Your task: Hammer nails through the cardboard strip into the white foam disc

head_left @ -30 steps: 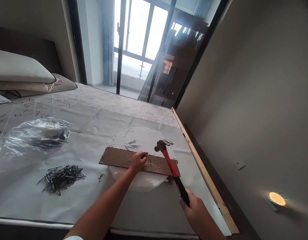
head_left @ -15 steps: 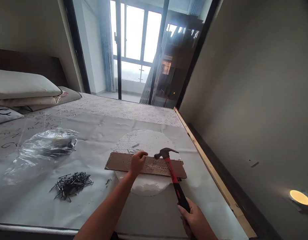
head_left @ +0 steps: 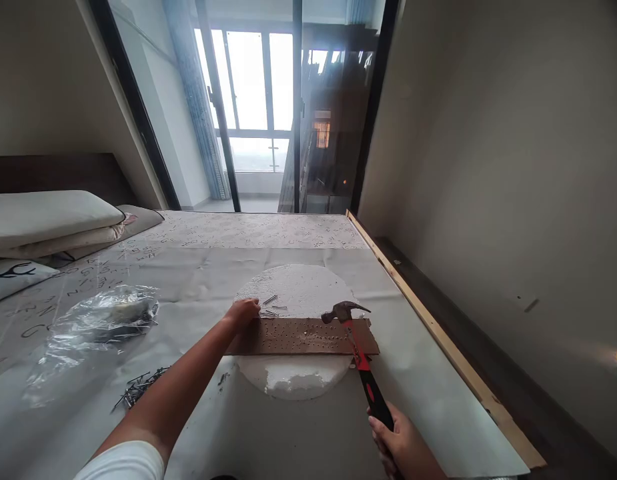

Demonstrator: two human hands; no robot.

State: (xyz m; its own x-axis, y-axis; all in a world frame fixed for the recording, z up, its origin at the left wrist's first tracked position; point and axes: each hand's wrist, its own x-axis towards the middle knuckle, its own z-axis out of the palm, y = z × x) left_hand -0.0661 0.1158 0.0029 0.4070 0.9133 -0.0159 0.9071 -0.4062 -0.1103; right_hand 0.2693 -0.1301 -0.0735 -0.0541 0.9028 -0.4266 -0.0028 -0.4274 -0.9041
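Note:
My right hand [head_left: 407, 437] is wrapped around the black and red handle of a claw hammer [head_left: 355, 347]. The hammer's head hangs over the right part of a brown cardboard strip [head_left: 283, 337] dotted with many small holes. Under the strip is a white round foam disc [head_left: 308, 287], rough on top. At the disc's left edge, my left hand [head_left: 243, 312] has its fingers curled together beside several loose nails [head_left: 272, 308]. Whatever those fingers pinch, if anything, is too small to make out. My left forearm partly covers a pile of nails [head_left: 142, 387].
A crumpled clear plastic bag [head_left: 101, 320] with something dark inside lies at left. Pillows [head_left: 53, 217] are stacked at the far left of the mattress [head_left: 238, 230]. A wooden edge board [head_left: 428, 317] runs along the right, near the wall. Glass sliding doors stand beyond.
My left hand has moved left and away from the cardboard strip to the loose nails on the disc. The hammer stays in my right hand, hardly moved. The camera view has tilted.

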